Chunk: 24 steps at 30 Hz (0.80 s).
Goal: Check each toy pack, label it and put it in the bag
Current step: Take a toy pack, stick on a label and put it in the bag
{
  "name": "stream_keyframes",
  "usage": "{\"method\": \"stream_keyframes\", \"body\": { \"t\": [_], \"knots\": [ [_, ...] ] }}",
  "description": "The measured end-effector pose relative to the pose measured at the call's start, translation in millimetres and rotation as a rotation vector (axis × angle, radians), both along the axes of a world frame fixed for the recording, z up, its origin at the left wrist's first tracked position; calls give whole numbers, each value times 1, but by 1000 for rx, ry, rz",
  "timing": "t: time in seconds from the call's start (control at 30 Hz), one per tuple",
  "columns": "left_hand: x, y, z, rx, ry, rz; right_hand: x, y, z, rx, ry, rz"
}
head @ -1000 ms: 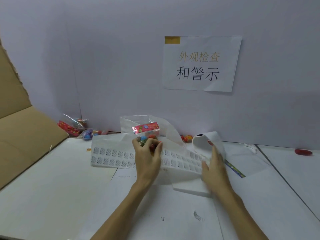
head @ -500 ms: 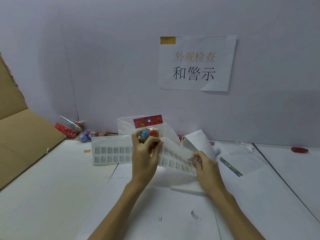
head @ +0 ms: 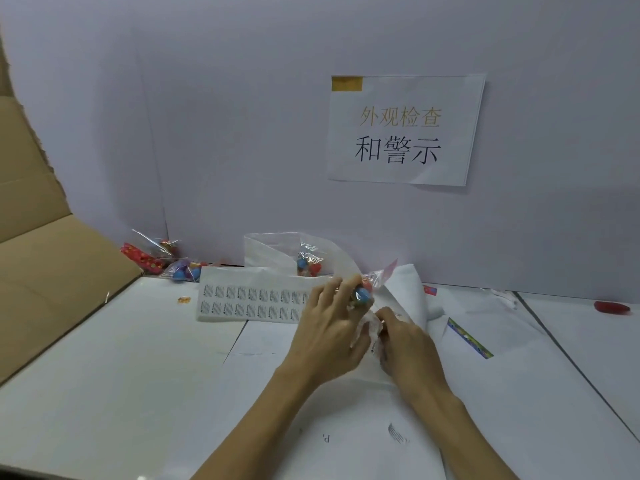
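White paper covers the desk (head: 104,375). Left hand (head: 329,327) fingers curl round a toy pack (head: 363,292); right hand (head: 405,337) pinches its lower edge, probably pressing on a label. Label sheet (head: 249,301) lies left of the fingers, clear bag (head: 273,252) beyond. Bagging likely follows. Wall sign (head: 401,129) reads 外观检查 和警示.

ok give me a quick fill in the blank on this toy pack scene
1. The toy pack is held in the ____ hand.
2. The label sheet shows ____ rows of labels.
3. The cardboard box lies on the ____ side of the table.

Missing words: left; two; left
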<state>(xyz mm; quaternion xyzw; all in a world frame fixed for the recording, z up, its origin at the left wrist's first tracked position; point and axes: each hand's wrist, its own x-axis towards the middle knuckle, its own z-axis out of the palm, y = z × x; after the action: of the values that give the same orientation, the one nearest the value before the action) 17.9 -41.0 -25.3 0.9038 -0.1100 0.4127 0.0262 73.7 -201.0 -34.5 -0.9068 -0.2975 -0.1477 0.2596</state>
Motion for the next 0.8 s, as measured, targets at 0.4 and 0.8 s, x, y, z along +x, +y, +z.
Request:
{"method": "stream_keyframes", "body": {
  "t": [0.4, 0.8],
  "knots": [
    [0, 24, 5, -1, 13, 155, 5, -3, 1, 107, 18, -36],
    [-7, 45, 10, 39, 36, 89, 7, -6, 1, 158, 52, 72]
  ]
}}
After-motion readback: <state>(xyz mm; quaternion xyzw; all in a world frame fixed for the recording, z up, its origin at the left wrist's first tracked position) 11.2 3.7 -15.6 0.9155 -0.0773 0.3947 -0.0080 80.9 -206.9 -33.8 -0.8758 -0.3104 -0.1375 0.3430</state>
